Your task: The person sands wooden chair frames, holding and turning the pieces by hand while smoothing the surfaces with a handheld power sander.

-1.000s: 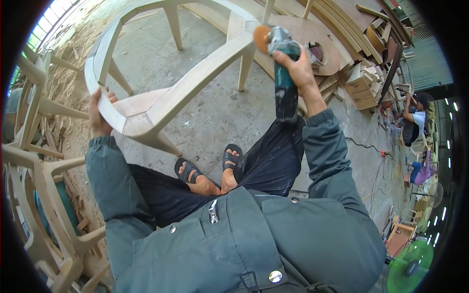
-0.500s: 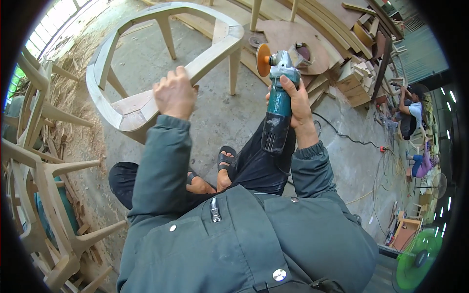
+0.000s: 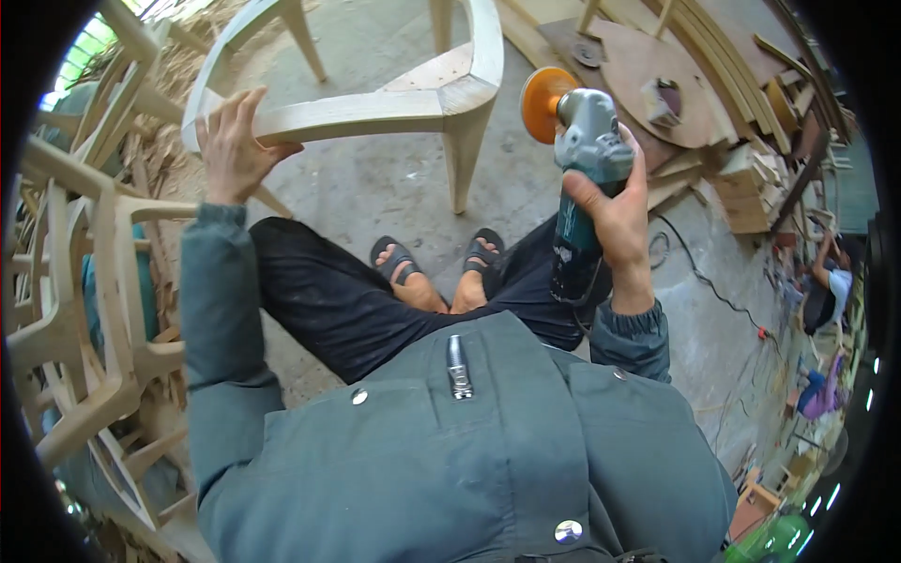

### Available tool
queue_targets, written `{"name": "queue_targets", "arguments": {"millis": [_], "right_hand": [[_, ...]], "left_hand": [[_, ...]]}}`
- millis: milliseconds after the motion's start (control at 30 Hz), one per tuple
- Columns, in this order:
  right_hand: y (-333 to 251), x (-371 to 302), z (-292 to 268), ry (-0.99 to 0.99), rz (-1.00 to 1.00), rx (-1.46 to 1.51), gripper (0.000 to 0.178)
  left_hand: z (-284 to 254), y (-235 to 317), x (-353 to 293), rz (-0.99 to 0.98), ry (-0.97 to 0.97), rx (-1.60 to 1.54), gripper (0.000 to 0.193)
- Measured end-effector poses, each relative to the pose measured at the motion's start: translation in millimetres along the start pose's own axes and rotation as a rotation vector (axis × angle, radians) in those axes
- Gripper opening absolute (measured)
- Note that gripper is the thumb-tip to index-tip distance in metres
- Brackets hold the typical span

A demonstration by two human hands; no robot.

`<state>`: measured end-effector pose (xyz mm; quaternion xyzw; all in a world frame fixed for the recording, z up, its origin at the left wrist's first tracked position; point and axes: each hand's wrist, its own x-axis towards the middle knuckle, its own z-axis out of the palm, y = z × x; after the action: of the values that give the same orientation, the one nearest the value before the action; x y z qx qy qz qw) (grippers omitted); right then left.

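Observation:
My right hand (image 3: 615,211) grips an angle grinder (image 3: 589,155) with a grey head and a teal and black body. Its round orange disc (image 3: 542,105) faces left, apart from the wood. My left hand (image 3: 233,145) lies over the near left corner of a pale wooden chair frame (image 3: 361,114), fingers across the top of the rail and thumb at its near edge. Legs of the frame reach down toward the concrete floor, and a jointed corner is at its right. The frame's far part is cut off by the view.
Several wooden chair frames (image 3: 75,272) are piled at my left among shavings. Boards (image 3: 723,56), a flat round panel (image 3: 648,89) and a box of offcuts (image 3: 746,192) lie at the far right. A black cable (image 3: 699,272) crosses the floor. Two people work at the far right.
The chair frame now appears nearer and turned, with its right corner closer to the grinder. My left hand has moved left along with it, and the grinder has shifted right and tilted.

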<state>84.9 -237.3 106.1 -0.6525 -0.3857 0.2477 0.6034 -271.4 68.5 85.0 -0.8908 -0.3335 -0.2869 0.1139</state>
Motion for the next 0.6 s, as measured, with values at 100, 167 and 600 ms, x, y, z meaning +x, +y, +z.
{"name": "queue_targets", "arguments": {"millis": [100, 167, 600], "right_hand": [[-28.2, -16.5, 38.1, -0.117, -0.137, -0.451, 0.102], [-26.9, -18.8, 56.4, -0.227, -0.152, -0.469, 0.1], [-14.9, 2.7, 55.5, -0.3, -0.047, -0.424, 0.102]], "left_hand": [[20.6, 46.2, -47.2, -0.5, 0.508, -0.509, 0.077], [36.5, 90.1, -62.6, -0.856, 0.63, -1.249, 0.069], [88.1, 103.8, 3.1, -1.162, 0.771, -1.868, 0.033]]}}
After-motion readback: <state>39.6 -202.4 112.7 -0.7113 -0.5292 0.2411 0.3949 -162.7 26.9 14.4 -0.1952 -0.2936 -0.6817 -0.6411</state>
